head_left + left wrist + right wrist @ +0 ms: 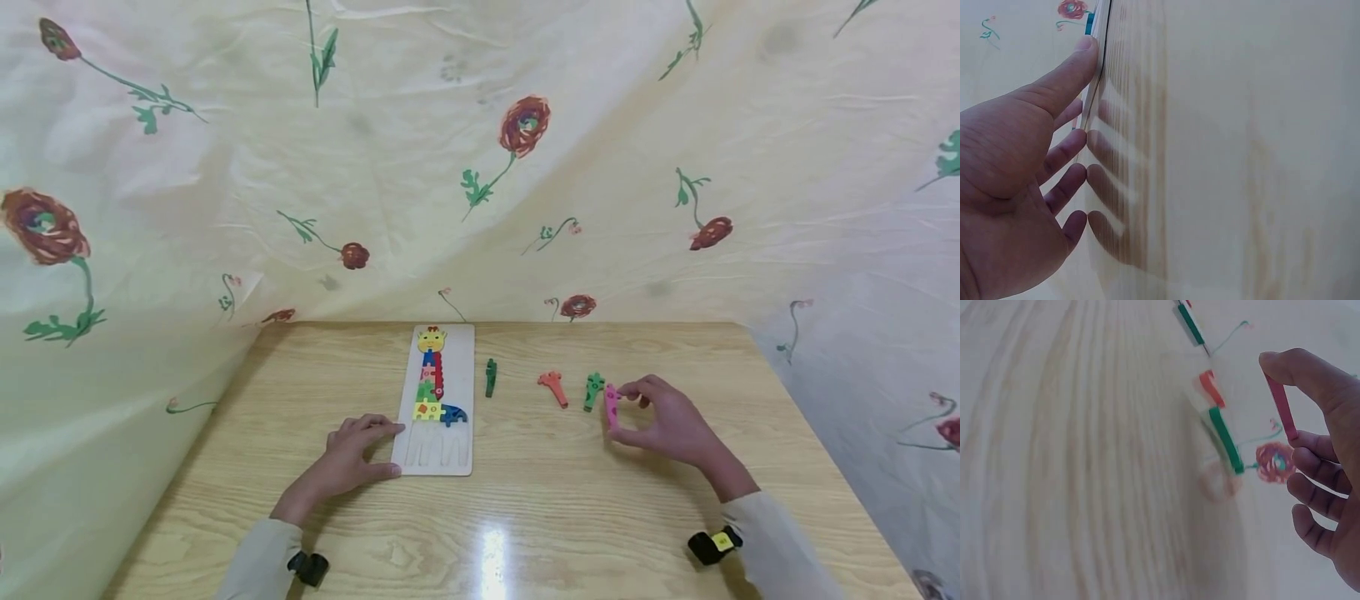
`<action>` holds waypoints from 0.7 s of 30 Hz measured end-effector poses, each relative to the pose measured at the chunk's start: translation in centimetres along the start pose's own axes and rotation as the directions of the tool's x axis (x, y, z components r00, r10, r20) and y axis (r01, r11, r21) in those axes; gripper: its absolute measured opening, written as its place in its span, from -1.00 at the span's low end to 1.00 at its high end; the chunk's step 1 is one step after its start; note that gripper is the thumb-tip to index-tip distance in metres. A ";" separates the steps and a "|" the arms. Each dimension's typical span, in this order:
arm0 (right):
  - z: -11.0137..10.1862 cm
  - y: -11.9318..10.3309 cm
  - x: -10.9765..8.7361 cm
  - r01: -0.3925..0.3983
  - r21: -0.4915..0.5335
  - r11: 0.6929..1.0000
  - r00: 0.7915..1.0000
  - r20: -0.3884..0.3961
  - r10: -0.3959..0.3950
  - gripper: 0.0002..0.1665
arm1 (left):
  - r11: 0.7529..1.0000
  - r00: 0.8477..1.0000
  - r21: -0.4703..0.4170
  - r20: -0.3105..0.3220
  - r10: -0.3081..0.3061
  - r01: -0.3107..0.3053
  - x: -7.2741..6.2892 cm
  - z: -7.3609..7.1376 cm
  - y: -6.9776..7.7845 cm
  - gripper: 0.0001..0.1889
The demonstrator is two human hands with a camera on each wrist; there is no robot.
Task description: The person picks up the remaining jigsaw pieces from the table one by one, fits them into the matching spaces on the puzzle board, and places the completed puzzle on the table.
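A white giraffe puzzle board [442, 454] lies on the table, with coloured pieces set in its head, neck and body; bare leg-shaped recesses show at its near end. My left hand [351, 454] touches the board's left edge with thumb and fingertips, its fingers fairly straight. In my right hand [671, 421] a pink puzzle piece [611, 406] is pinched end to end between thumb and finger; the right wrist view shows this pink piece [1280, 406] edge-on, off the table. Just left of it lies a green puzzle piece [593, 390].
An orange puzzle piece [554, 387] lies left of the green one. Nearer the board rests a dark green piece [491, 377]. Flowered cloth [420, 167] hangs behind the wooden table [570, 517] and along its sides. Each wrist wears a small black camera.
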State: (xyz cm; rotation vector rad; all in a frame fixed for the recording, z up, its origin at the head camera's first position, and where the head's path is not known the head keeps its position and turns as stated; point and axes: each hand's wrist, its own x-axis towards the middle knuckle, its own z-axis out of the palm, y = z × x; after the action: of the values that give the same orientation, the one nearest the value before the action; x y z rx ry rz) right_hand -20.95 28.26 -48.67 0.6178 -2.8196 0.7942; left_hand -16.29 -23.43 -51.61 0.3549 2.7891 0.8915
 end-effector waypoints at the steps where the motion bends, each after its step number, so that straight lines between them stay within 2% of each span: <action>1: 0.1 -0.3 0.1 0.005 0.004 1.000 1.000 -0.002 -0.005 -0.28 | 1.000 1.000 0.000 0.000 -0.001 0.001 0.0 0.0 0.0 -0.35; 21: 2.5 -5.1 3.7 0.038 0.048 0.998 0.999 0.033 -0.039 -0.28 | 1.000 1.000 0.002 0.008 -0.006 0.006 0.1 0.0 0.1 -0.34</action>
State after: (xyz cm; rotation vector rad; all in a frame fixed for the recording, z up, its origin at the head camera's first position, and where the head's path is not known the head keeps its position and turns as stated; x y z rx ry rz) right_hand -22.18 21.73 -47.53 0.6972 -2.8178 0.8543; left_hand -16.33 -23.35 -51.56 0.3487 2.7825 0.8843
